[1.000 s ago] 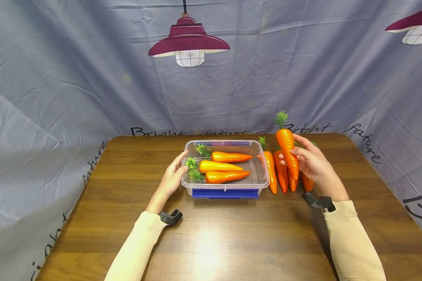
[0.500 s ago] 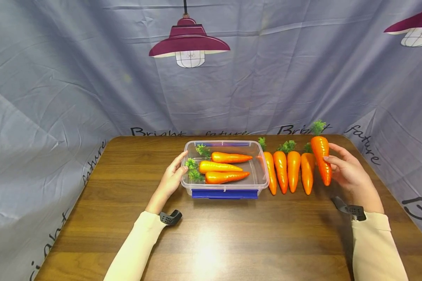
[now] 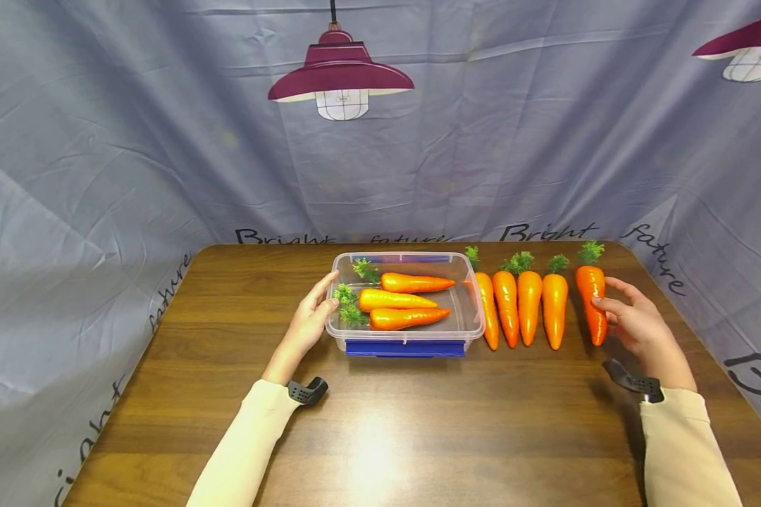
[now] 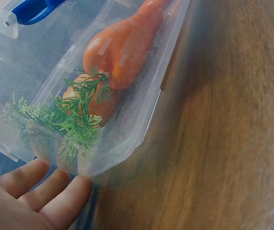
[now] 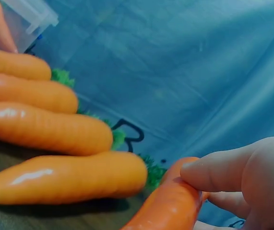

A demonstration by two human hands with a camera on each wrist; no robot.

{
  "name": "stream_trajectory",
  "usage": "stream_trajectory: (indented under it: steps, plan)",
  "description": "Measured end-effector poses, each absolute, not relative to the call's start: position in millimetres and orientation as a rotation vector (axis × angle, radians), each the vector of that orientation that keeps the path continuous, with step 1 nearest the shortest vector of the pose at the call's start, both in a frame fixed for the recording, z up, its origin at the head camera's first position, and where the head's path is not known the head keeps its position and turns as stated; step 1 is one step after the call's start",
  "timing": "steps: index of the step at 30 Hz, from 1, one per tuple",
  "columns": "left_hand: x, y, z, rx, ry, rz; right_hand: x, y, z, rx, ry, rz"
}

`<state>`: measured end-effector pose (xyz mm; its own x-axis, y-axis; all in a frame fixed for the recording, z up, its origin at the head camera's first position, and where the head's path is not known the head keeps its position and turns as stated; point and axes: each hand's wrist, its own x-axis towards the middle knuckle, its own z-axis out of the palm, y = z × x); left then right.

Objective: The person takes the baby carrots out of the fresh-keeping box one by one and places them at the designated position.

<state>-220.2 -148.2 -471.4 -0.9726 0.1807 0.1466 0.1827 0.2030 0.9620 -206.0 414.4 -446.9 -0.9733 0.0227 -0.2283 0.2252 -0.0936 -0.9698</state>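
Note:
A clear plastic box with blue clips stands mid-table, with three orange carrots lying inside it. My left hand is at the box's left end; in the left wrist view its fairly straight fingers touch the outer wall near the green carrot tops. My right hand pinches another carrot between thumb and fingers, low over or on the table; whether it touches the wood is not clear. The right wrist view shows my thumb on that carrot, with part of the hand cut off.
Several carrots lie in a row right of the box, tips toward me and tops toward the back. The brown wooden table ends at a grey printed curtain behind. Both wrists wear black straps.
My right hand has carried its carrot rightward past the row, then lowered it at the row's right end. My left hand and the box stay in place.

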Motion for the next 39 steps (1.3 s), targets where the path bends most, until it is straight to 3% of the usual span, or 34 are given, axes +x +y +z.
stream_trajectory:
  steps: [25, 39]
  plan:
    - [-218.8, -150.9, -471.1, -0.367, -2.433, -1.929, -210.4, 408.4, -455.9, 0.374, 2.496, -1.581]
    - [-219.9, -150.1, -472.3, -0.401, -2.402, -1.946, -206.2, 404.1, -456.6, 0.41, 2.55, -1.558]
